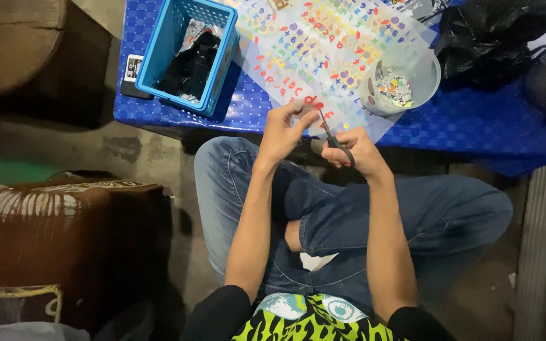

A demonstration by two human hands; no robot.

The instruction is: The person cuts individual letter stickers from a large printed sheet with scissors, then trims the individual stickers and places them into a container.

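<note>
A small red cut-out piece (311, 100) is being pinched between the thumb and fingertips of the left hand (284, 129), whose fingers are closed together on it just above the near edge of the blue table (475, 120). A pair of black-handled scissors (335, 137) is being gripped by the right hand (358, 151), with the fingers curled shut through the handle loops and the blades pointed up toward the red piece; whether the blades are touching it cannot be told. Both hands are being held close together over the lap, which is covered by blue jeans (412, 215), and the legs are being kept crossed beneath the table edge. A clear sheet (323, 44) printed with many small coloured letters is lying on the table directly beyond the hands, with its near corner hanging over the edge. A pale round tub (424, 82) holding small shiny scraps is standing on the sheet, near the right hand. A blue plastic basket (165, 50) with dark items inside is resting on the left part of the table, well apart from the hands, and a black plastic bag (494, 31) is lying at the far right.
</note>
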